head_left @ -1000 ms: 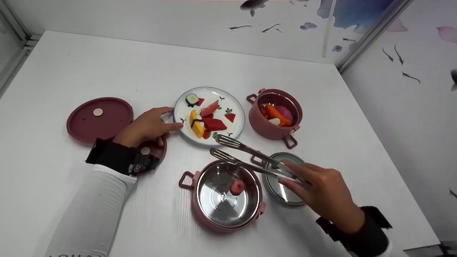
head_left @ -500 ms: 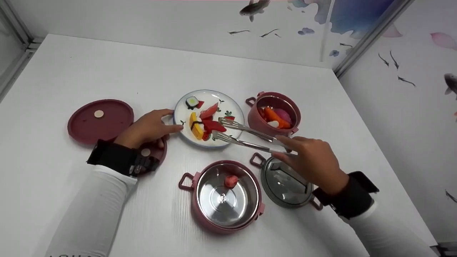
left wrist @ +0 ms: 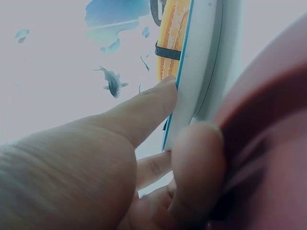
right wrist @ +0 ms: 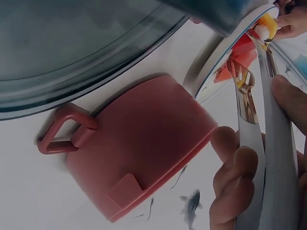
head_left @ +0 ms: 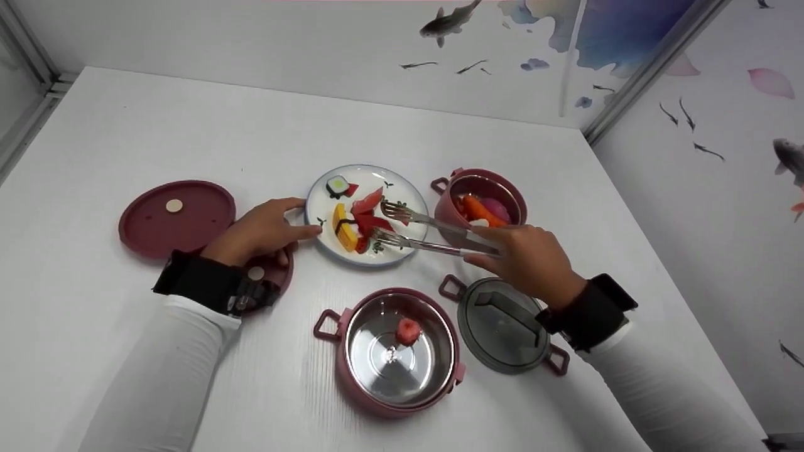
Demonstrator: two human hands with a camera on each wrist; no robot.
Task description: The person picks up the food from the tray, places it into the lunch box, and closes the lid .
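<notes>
My right hand grips metal tongs, their two slotted tips apart over the plate. The tips lie at the right end of a red sushi topping; contact is unclear. On the same white, fruit-patterned plate are a yellow sushi piece with a dark band, a pinkish slice and a sushi roll. My left hand holds the plate's left rim, thumb over the edge. In the left wrist view that thumb touches the rim near the yellow piece.
In front stands a pink pot with a small red piece inside. A second pot, holding an orange carrot-like piece, stands behind right. A grey lid lies right; dark red lids lie left, one under my left wrist.
My right hand has carried the tongs forward and left, from above the front pot to the red topping on the plate. The left hand stays at the rim.
</notes>
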